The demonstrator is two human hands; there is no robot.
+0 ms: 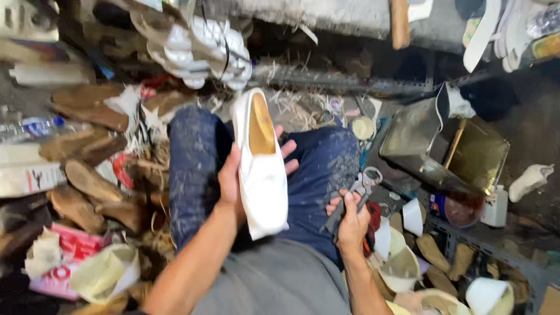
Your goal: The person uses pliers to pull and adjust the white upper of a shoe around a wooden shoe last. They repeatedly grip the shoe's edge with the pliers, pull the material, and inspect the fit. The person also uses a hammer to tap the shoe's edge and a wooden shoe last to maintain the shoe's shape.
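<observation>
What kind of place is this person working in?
Likely a small shoemaking workshop: the left hand holds an unfinished white shoe, the right hand holds pincers, and brown wooden lasts lie piled alongside.

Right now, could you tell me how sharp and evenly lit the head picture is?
Head view: motion blur softens everything; the white shoe in the left hand is bright, nearly washed out; the pliers in the right hand read dimmer; the top edge falls dark.

Brown wooden shoe lasts [87, 186] piled at left w/ plastic bottle [35, 126]. White soles [198, 49] stacked up top. Open metal tin [449, 149] at right, small white bottle [496, 207] beside it. Paper scraps [105, 271] lower left.
</observation>
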